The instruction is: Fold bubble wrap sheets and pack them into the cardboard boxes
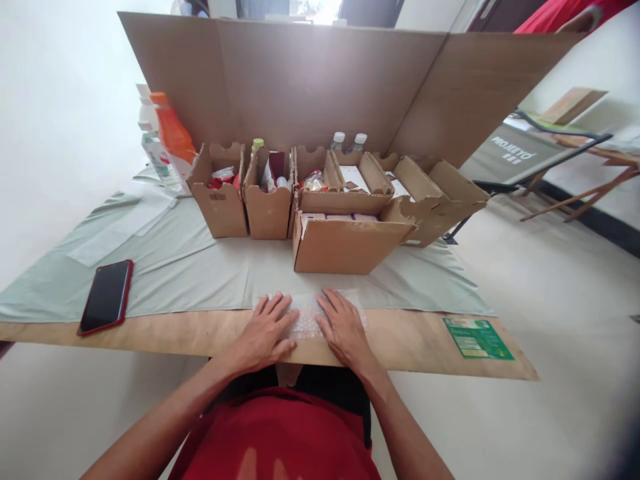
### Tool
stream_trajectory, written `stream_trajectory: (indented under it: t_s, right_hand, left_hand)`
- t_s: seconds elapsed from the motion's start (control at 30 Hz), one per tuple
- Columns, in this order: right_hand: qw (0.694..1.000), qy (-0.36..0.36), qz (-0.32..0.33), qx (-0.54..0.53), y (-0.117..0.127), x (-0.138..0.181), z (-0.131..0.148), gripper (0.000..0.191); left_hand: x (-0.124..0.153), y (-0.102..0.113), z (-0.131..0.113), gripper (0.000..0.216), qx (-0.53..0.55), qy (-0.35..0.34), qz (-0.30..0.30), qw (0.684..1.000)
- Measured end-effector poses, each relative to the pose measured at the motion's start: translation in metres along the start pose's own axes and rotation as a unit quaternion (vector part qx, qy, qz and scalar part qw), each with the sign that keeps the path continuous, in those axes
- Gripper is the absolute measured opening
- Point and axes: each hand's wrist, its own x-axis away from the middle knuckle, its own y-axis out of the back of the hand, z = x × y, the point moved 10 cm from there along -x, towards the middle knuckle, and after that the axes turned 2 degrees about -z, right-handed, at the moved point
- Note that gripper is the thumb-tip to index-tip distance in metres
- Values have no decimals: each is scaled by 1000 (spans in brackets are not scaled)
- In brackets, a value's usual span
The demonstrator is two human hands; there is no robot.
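Note:
A sheet of clear bubble wrap (306, 319) lies flat at the front edge of the table, partly on the pale green cloth and partly on bare wood. My left hand (267, 333) rests on its left side, fingers stretched out and slightly apart. On the right side lies my right hand (345, 330), palm down with fingers spread. Neither hand grips anything. Just beyond the hands stands a low cardboard box (350, 247) with several small white-topped packs showing inside. What the palms cover of the wrap is hidden.
Several cardboard bins (270, 213) holding mixed items stand in a row behind, before a tall cardboard panel (320, 80). An orange bottle (175, 133) stands at the left. A phone (106, 297) lies front left, a green card (479, 338) front right. Another person's red sleeve (555, 15) shows top right.

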Motion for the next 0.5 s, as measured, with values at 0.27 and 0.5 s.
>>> stream_trajectory:
  t_s: [0.27, 0.5]
  right_hand:
    - [1000, 3, -24, 0, 18, -3, 16, 39]
    - [1000, 5, -2, 10, 13, 42, -20, 40]
  left_hand:
    - [-3, 19, 15, 43, -32, 8, -71, 997]
    - [-3, -9, 26, 53, -90, -21, -36, 995]
